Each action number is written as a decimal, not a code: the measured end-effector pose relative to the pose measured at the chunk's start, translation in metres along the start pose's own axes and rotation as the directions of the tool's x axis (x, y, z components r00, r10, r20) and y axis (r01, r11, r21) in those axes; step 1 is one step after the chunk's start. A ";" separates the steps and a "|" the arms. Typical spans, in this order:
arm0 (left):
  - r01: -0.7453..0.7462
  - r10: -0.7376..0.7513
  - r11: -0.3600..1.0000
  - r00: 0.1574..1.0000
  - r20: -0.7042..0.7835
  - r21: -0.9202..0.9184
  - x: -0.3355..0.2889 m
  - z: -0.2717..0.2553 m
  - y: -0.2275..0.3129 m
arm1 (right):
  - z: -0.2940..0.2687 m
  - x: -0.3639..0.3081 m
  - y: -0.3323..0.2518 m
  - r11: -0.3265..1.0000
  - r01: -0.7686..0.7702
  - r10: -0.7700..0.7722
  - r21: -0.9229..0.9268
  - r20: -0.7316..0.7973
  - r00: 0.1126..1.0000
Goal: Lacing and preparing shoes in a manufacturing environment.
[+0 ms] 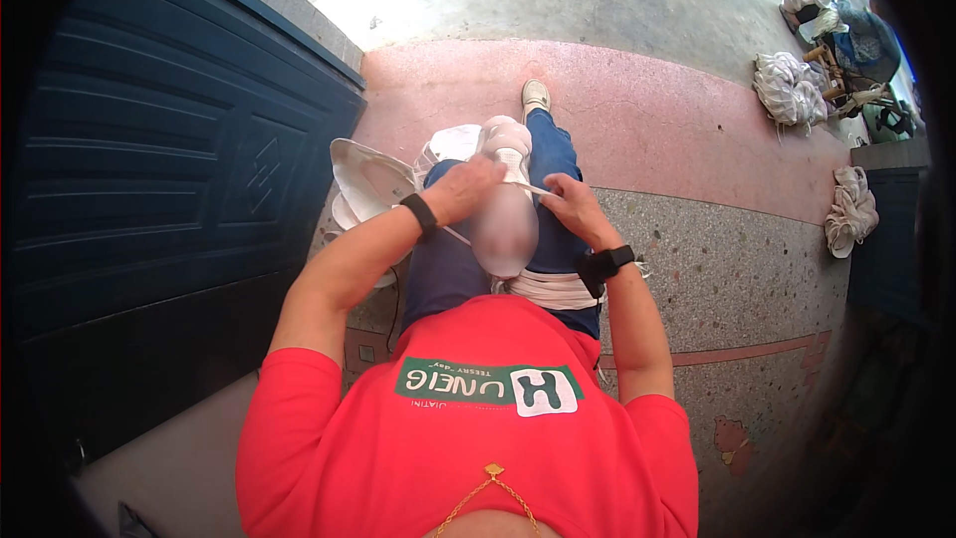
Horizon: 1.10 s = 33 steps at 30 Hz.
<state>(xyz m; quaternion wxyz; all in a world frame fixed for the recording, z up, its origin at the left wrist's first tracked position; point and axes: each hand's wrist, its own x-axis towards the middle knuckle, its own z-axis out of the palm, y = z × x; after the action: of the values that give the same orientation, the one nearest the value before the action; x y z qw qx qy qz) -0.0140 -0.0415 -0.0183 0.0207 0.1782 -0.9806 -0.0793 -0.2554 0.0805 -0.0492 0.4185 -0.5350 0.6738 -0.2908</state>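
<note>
Pinching side: I see the right hand (576, 209) with thumb and fingers brought together on a pale lace (531, 187), small gap at most.
Left side: the left hand (476, 182) bends over the middle of the pale shoe (505, 224), fingers curled and blurred; the lace runs across from there, but from my end I cannot tell whether it grips lace, shoe or both.
Shoe's place: on the lap, between the thighs of the blue trousers (438, 279).
Lap: a pale bundle (558, 289) lies between the shoe and the red shirt (468, 438), by the right thigh.
In the way: the left fingers cover part of the shoe's middle, and its near half is too smeared for me to read.
Shoe's line: the long axis runs away from the shirt, nearly straight up my view; one rounded end faces the body, and I cannot settle which end is the toe.
Left knee: curved white pieces (368, 169) sit beside it, with a blue door (179, 130) beyond.
Floor: the right foot's beige shoe (536, 95) is on a pink strip (657, 100).
Far right: white bundles (789, 90) lie well apart from both hands.
</note>
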 end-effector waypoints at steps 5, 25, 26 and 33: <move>0.325 -0.319 0.941 0.945 -0.080 0.093 -0.092 -0.035 -0.089 | -0.069 -0.044 0.033 0.925 -0.238 0.223 0.295 0.083 0.971; 0.239 -0.938 -0.048 0.323 0.126 -0.970 -0.177 -0.160 -0.142 | -0.232 -0.118 0.018 0.672 0.316 0.097 0.670 -0.503 0.859; 0.308 -0.833 -0.115 0.488 0.260 -0.944 -0.159 -0.141 -0.128 | -0.191 -0.095 0.009 0.773 0.240 0.052 0.587 -0.437 0.898; 0.634 -0.484 0.078 0.699 0.526 -0.769 -0.054 -0.004 -0.010 | -0.009 -0.015 -0.007 0.749 0.450 -0.545 -0.487 -0.068 0.835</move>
<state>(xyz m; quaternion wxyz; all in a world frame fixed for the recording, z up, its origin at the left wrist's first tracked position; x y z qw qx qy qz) 0.0403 -0.0326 -0.0163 0.0195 0.4884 -0.6058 -0.6278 -0.2589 0.0922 -0.0348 0.1174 -0.7448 0.5937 -0.2810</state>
